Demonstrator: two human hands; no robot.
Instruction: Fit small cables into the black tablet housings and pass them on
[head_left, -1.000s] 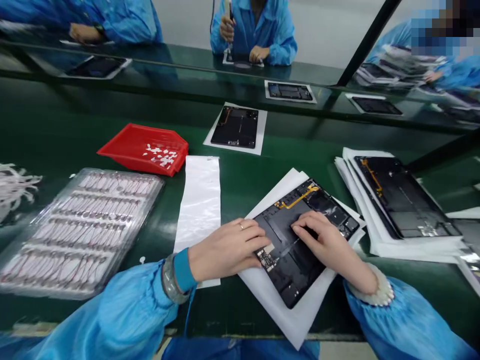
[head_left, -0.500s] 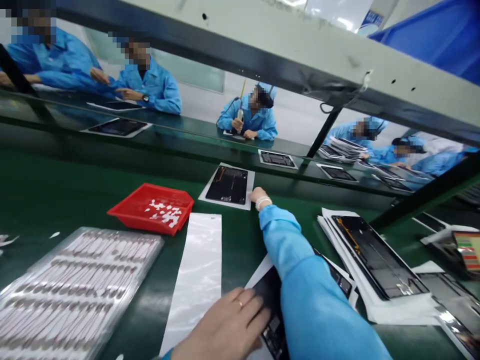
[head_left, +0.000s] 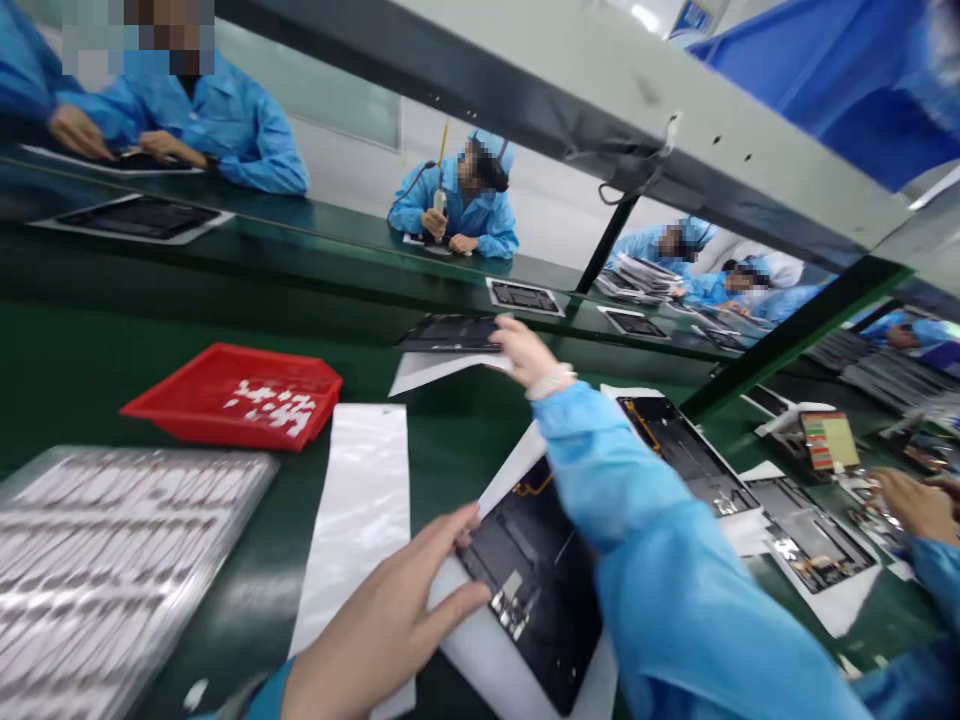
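Observation:
My right hand reaches far across the green bench and grips the edge of a black tablet back panel lying on a white sheet; both are lifted off the surface. My left hand is near me, its fingers pinching the left edge of another open tablet panel and the white sheet beneath it. My blue right sleeve crosses over that panel and hides its right part.
A red tray of small white pieces stands at the left, with a clear blister tray of parts in front of it. A white plastic strip lies between. More panels lie at the right near a co-worker's hand. Several workers sit opposite.
My right hand has taken hold of the far panel with its sheet and raised it off the bench. My left hand now pinches the near panel's edge. The view has swung up and right.

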